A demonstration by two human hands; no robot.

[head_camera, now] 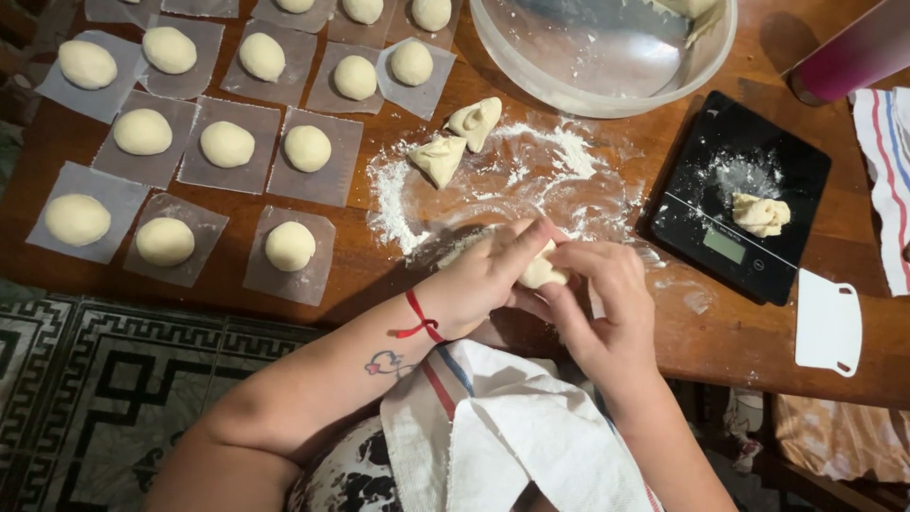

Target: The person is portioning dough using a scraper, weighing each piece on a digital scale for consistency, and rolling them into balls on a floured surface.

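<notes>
Both of my hands pinch one piece of dough (538, 272) just above the floured patch of the wooden table (531, 180). My left hand (483, 275), with a red string at the wrist, wraps it from the left. From the right, my right hand (607, 299) closes its fingers on the same piece. Two rough dough pieces (439, 156) (475, 120) lie on the flour a little beyond my hands. Another lump of dough (761, 214) rests on a black kitchen scale (706, 204) to the right.
Several shaped dough balls (227, 144) sit on paper squares across the left of the table. A clear bowl (531, 71) stands at the top centre. A white scraper (828, 322) lies at the right edge, a striped cloth (886, 161) beyond it. A towel (512, 427) covers my lap.
</notes>
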